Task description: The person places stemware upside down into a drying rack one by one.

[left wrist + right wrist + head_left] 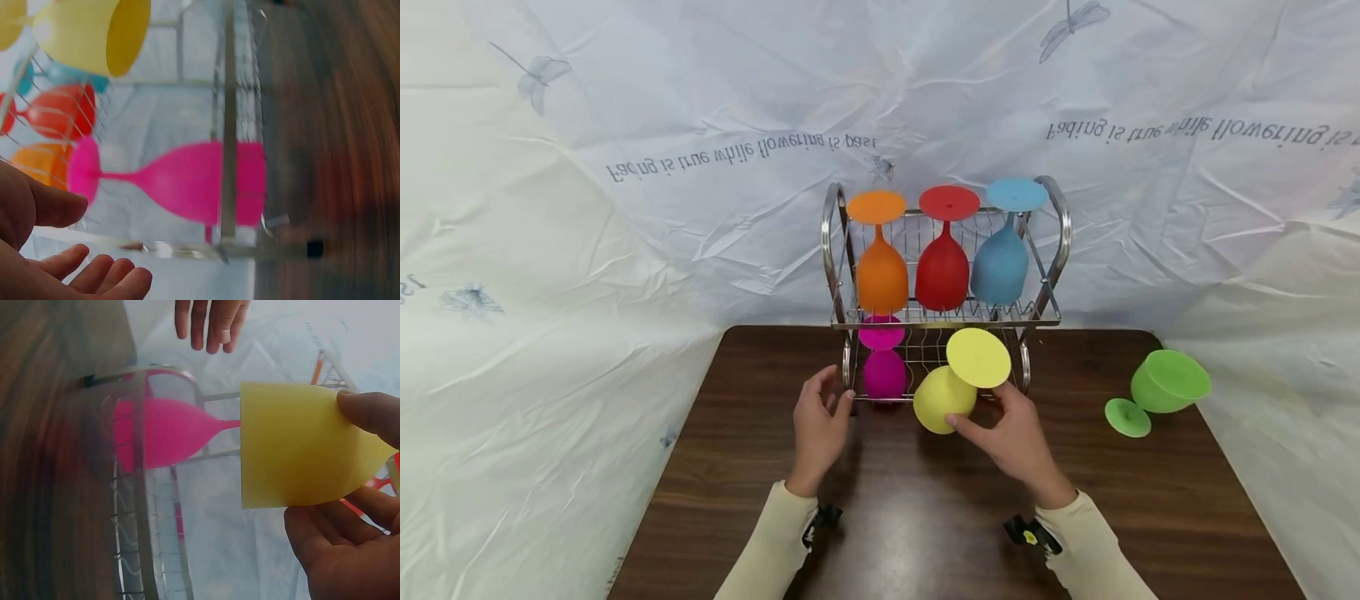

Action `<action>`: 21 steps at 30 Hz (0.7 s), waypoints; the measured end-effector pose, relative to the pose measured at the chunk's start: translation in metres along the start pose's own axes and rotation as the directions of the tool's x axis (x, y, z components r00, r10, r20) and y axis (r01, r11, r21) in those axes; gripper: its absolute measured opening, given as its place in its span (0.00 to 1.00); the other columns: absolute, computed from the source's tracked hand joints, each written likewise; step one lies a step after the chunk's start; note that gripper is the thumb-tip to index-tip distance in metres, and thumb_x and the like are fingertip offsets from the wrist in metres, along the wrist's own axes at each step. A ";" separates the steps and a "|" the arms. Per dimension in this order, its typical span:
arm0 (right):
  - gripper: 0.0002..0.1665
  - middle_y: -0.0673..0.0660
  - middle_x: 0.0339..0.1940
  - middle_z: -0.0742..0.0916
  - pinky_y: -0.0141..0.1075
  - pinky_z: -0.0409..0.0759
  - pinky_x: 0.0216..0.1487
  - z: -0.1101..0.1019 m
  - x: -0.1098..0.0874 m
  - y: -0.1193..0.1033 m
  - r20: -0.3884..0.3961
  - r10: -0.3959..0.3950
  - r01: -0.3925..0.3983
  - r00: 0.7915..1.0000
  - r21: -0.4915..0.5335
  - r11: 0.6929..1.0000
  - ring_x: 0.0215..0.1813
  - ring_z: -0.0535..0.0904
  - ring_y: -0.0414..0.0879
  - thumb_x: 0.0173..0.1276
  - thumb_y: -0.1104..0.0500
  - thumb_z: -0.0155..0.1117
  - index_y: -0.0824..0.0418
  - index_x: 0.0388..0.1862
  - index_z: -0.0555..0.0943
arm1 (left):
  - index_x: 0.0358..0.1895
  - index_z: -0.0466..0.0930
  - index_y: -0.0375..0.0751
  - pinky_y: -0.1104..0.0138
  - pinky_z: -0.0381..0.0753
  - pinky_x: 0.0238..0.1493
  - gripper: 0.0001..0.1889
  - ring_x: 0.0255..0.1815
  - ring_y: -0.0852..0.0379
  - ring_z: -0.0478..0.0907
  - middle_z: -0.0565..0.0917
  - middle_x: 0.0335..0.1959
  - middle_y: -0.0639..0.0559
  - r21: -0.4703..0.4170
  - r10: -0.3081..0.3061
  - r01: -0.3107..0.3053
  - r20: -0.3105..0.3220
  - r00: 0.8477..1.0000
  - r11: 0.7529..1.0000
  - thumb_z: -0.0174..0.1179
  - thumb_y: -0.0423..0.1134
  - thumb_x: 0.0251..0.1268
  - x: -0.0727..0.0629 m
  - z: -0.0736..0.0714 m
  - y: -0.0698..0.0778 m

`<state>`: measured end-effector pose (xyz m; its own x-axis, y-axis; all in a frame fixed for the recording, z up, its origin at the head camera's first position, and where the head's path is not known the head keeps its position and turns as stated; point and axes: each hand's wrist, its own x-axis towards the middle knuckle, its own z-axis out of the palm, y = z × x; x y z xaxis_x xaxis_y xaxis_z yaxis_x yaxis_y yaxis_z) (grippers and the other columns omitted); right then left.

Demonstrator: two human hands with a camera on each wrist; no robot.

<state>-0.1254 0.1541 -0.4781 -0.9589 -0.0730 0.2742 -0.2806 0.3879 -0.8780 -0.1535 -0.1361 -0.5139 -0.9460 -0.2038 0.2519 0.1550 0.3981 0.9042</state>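
My right hand grips a yellow goblet by its bowl, thumb on the near side and fingers on the far side. The goblet is upside down and tilted, its round foot up, in front of the lower tier of a metal rack. Inside that lower tier a magenta goblet stands upside down at the left. Beside the rack's lower left corner, my left hand holds nothing, its fingers relaxed and apart from the magenta goblet.
On the upper tier stand upside-down orange, red and blue goblets. A green goblet lies tipped on the brown table at the right. Printed white sheeting hangs close behind the rack and along both sides.
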 end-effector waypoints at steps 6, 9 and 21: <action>0.42 0.55 0.64 0.85 0.57 0.87 0.60 0.007 0.008 0.008 0.015 -0.038 0.039 0.999 -0.040 0.998 0.62 0.84 0.52 0.58 0.56 0.87 0.56 0.71 0.79 | 0.70 0.78 0.35 0.47 0.87 0.61 0.24 0.65 0.40 0.80 0.81 0.62 0.36 0.053 0.006 -0.003 -0.049 0.999 0.999 0.67 0.31 0.72 0.015 0.002 -0.022; 0.42 0.56 0.64 0.86 0.57 0.87 0.60 0.011 0.012 0.013 0.023 -0.037 0.038 0.999 -0.053 0.998 0.62 0.84 0.52 0.57 0.54 0.87 0.56 0.70 0.80 | 0.70 0.78 0.36 0.50 0.88 0.60 0.24 0.64 0.42 0.81 0.81 0.62 0.35 0.080 0.013 -0.009 -0.050 0.999 0.997 0.68 0.33 0.73 0.020 0.005 -0.030; 0.43 0.59 0.63 0.85 0.57 0.86 0.62 0.022 0.029 0.036 0.066 0.019 -0.015 0.998 -0.066 0.998 0.67 0.83 0.58 0.58 0.55 0.86 0.58 0.71 0.78 | 0.65 0.82 0.35 0.53 0.91 0.53 0.21 0.54 0.43 0.87 0.86 0.54 0.38 0.061 0.027 -0.023 -0.074 0.997 0.998 0.68 0.29 0.71 0.036 0.022 -0.035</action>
<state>-0.1642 0.1453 -0.5103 -0.9648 -0.1265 0.2306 -0.2630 0.4490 -0.8540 -0.1995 -0.1377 -0.5443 -0.9177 -0.2586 0.3015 0.1589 0.4566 0.8753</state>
